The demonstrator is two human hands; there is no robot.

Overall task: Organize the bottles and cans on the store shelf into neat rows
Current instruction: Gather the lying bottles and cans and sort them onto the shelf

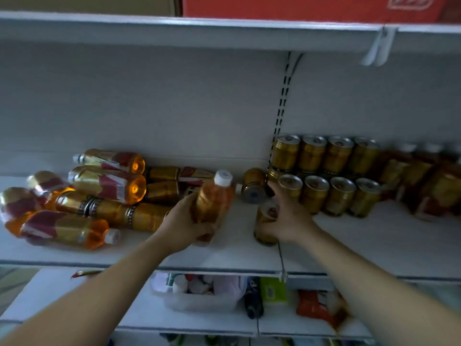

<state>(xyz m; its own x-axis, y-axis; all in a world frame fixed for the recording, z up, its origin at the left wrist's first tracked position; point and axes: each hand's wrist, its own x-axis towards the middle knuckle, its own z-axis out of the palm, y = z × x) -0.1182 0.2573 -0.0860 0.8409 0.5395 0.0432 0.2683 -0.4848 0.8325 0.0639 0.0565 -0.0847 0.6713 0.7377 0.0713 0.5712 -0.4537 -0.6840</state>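
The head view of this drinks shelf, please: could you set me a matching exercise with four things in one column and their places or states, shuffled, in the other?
Things:
1. cap-up bottle
2. front can
3. toppled can
4. red carton

Places or states:
A. on the top shelf
B. lying on its side, left of the can rows
C. gripped by the left hand
D. under the right hand

Pairs: 1-C, 2-D, 3-B, 4-A
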